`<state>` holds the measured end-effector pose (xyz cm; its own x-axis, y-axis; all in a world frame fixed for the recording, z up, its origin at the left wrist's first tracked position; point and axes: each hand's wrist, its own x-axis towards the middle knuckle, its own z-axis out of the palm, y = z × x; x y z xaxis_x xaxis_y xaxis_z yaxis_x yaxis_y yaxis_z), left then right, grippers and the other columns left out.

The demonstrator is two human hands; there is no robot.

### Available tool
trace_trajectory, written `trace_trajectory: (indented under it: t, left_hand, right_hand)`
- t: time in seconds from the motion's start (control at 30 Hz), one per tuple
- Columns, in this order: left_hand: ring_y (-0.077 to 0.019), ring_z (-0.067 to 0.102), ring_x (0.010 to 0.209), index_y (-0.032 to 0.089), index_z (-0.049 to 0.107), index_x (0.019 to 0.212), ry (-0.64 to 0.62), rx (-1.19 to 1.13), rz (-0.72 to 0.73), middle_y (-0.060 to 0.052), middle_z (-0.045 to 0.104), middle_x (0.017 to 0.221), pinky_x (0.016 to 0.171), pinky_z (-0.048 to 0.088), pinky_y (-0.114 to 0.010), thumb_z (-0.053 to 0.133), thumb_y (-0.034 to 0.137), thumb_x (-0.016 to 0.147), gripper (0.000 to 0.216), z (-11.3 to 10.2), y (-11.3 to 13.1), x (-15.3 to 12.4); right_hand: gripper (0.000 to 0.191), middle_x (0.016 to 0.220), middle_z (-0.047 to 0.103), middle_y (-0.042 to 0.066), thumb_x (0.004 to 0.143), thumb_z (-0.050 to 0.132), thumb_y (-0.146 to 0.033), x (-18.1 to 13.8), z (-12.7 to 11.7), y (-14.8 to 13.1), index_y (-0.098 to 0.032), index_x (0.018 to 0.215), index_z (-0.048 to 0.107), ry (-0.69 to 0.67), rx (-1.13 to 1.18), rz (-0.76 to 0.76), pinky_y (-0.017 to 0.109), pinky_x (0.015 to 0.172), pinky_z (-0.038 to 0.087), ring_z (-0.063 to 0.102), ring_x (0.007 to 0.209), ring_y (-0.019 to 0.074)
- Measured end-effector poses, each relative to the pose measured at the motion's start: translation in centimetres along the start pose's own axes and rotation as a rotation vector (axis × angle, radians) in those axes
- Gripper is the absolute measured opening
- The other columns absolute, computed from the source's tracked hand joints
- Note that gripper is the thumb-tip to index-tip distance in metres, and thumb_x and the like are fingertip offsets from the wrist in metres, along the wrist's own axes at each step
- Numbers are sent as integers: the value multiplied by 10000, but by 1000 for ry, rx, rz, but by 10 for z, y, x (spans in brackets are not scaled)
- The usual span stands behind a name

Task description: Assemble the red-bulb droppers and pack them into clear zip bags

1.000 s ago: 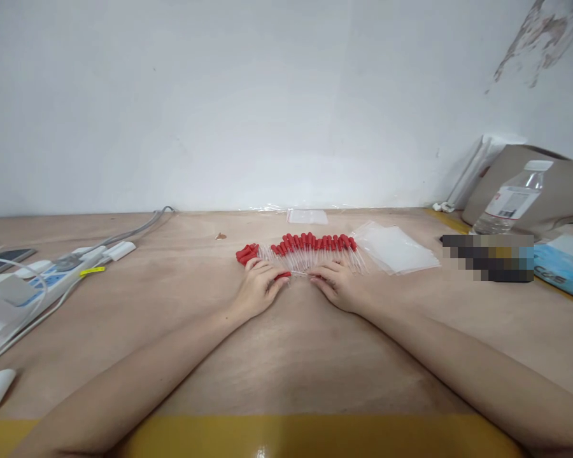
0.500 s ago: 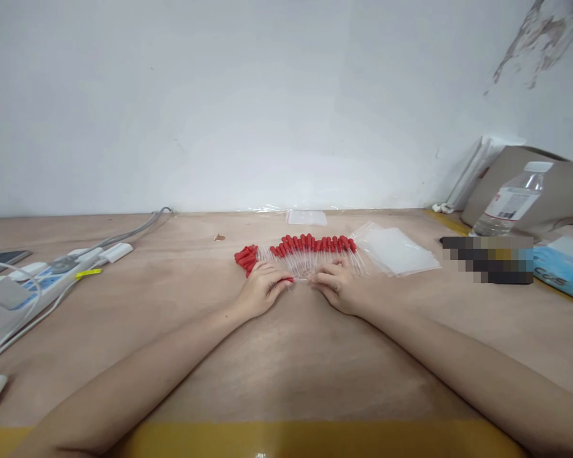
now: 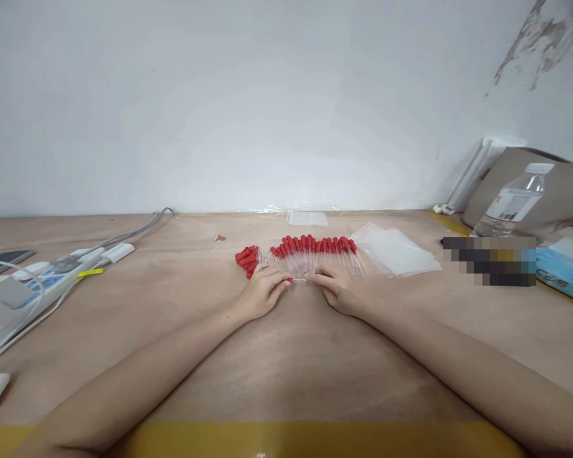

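Note:
A dropper with a red rubber bulb and a clear thin tube (image 3: 298, 280) lies crosswise between my hands, low over the table. My left hand (image 3: 262, 294) is closed, with thumb and fingers pinching the red bulb end. My right hand (image 3: 340, 291) is closed at the tube's other end, the fingertips together around its tip. Just behind the hands, several more droppers (image 3: 310, 243) lie side by side in a fan, red bulbs away from me. At their left is a heap of red rubber bulbs (image 3: 247, 259), beside clear tubes partly hidden by my left hand.
Clear plastic bags (image 3: 396, 252) lie right of the droppers, and a small bag (image 3: 307, 219) near the wall. A power strip (image 3: 42, 286) with cables is at left. At right stand a water bottle (image 3: 513, 200) and a blue packet (image 3: 566, 273).
My right hand's raised fingers have come down and closed in at the tube's tip. My left hand stays on the bulb end. The view has shifted very slightly.

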<state>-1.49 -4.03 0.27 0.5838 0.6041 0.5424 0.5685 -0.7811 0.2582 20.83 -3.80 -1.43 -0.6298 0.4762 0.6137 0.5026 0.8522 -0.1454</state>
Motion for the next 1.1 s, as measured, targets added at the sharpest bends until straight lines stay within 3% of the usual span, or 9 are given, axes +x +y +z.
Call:
trace_trajectory:
  t: [0.2,0.4,0.6,0.73,0.9,1.0,1.1]
  left_hand:
    - [-116,555,700,191,571,882,-20,-22,57,-1,648,796,847,312,-317,405,250,879,176,1,-3,-1]
    - [-121,558,709,183,562,889,37,70,149,-8,644,791,866,304,-330,432,227,864,140,5,-8,-3]
    - [-122,567,706,185,565,897,146,170,234,-11,646,772,884,308,-341,458,207,849,118,7,-9,-3]
    - [-108,580,687,192,570,917,250,220,297,5,658,756,896,301,-349,516,178,821,110,4,-6,-4]
    - [-116,598,705,204,581,941,319,229,295,12,667,729,920,270,-373,533,165,813,142,0,-3,-7]
    - [-126,597,746,205,592,943,288,200,237,2,671,755,924,258,-378,526,202,823,137,-1,-2,-6]
    - [-138,580,783,215,609,930,196,162,144,-5,666,789,922,237,-389,530,272,822,145,-1,-3,-4]
  right_hand:
    - [341,842,534,67,804,354,-67,-3,4,5,-186,1044,565,-1,13,-14,263,647,449,515,744,144]
    - [290,824,544,68,817,393,-110,-3,4,0,-170,1033,577,5,16,22,260,646,441,515,730,146]
    - [255,794,550,65,867,362,-205,7,-9,-16,-155,920,606,-97,125,185,261,656,422,510,700,141]
    - [254,758,575,42,873,363,-240,14,-16,-20,-152,841,599,-207,315,316,252,665,409,519,700,134]
    - [326,687,568,14,890,319,-295,16,-20,-20,-130,831,594,-327,517,443,221,573,383,493,596,107]
    - [340,723,584,22,900,300,-298,15,-21,-18,-134,870,596,-315,457,379,222,590,385,509,629,112]
    - [289,858,604,60,893,345,-280,13,-18,-13,-152,948,598,-188,189,195,261,695,386,531,773,145]
